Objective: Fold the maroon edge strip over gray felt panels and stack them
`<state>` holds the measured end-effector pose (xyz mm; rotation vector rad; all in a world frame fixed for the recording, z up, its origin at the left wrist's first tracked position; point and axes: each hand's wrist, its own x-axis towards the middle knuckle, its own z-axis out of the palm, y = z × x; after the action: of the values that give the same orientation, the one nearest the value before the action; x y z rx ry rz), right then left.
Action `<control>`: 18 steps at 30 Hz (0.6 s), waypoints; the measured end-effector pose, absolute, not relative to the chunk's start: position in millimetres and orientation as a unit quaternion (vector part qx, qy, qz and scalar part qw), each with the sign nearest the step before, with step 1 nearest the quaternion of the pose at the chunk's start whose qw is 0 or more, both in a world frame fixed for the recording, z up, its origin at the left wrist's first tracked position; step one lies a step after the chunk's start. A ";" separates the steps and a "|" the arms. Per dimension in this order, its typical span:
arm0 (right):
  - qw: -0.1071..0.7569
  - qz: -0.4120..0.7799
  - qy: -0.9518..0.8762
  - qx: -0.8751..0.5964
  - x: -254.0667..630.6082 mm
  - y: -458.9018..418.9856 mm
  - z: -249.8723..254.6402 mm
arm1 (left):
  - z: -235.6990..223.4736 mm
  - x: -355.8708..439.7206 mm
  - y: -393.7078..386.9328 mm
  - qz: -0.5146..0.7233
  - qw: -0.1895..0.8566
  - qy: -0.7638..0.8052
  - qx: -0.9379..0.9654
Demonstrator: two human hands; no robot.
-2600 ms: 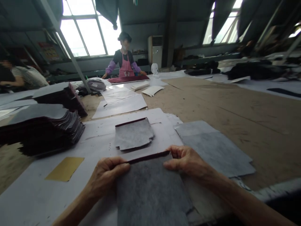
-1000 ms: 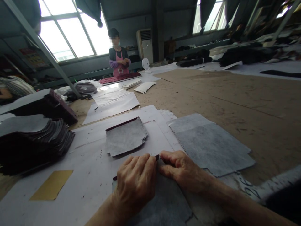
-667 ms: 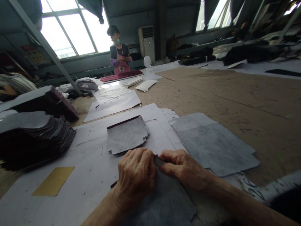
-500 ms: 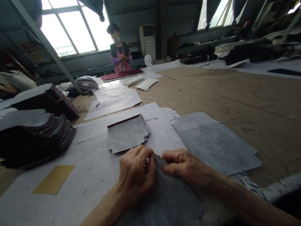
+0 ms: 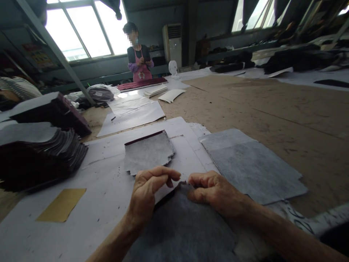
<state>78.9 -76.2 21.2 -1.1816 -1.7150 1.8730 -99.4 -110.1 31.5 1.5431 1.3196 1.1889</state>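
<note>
A grey fabric piece with a dark maroon edge lies on the white paper in front of me. My left hand pinches its far corner between thumb and fingers and lifts the edge a little. My right hand is closed on the same corner from the right, fingers curled on the fabric. Just beyond my hands lies a small stack of cut grey pieces.
Larger grey sheets lie to the right. A tall pile of dark cut pieces sits at left, with a tan card near it. White paper sheets stretch ahead. A person in a pink apron stands at the far end.
My left hand slid right along the piece's top edge to meet my right hand at the corner. It now lifts that corner in a pinch.
</note>
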 end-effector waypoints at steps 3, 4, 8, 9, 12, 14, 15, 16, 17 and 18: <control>0.179 0.659 -0.605 -0.409 78.0 -75.9 22.1 | 30.1 -95.3 -111.1 0.457 0.232 0.520 0.684; 0.183 0.658 -0.608 -0.404 77.9 -76.0 22.1 | 29.5 -93.0 -111.6 0.443 0.169 0.511 0.717; 0.197 0.629 -0.641 -0.393 77.9 -76.9 20.8 | 26.4 -86.3 -111.6 0.400 -0.025 0.456 0.795; 0.198 0.619 -0.651 -0.393 77.9 -77.2 20.6 | 25.7 -85.8 -111.1 0.390 -0.052 0.447 0.803; 0.198 0.577 -0.685 -0.398 77.6 -78.6 20.5 | 23.1 -85.6 -109.6 0.354 -0.108 0.434 0.821; 0.198 0.547 -0.706 -0.403 77.4 -80.1 20.8 | 21.2 -84.8 -109.9 0.344 -0.122 0.438 0.822; 0.199 0.536 -0.713 -0.405 77.3 -81.0 20.8 | 20.3 -84.0 -110.6 0.348 -0.120 0.444 0.817; 0.200 0.529 -0.718 -0.406 77.3 -81.9 20.7 | 19.7 -82.9 -111.4 0.358 -0.112 0.452 0.809; 0.202 0.523 -0.722 -0.406 77.4 -82.8 20.5 | 19.6 -81.6 -112.4 0.371 -0.097 0.463 0.799; 0.206 0.519 -0.725 -0.404 77.5 -83.6 20.2 | 19.9 -80.2 -113.3 0.384 -0.075 0.479 0.786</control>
<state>77.5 -83.6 20.2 -1.1247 -2.0211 1.4452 -80.2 -113.3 19.9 2.5937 1.5793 1.2686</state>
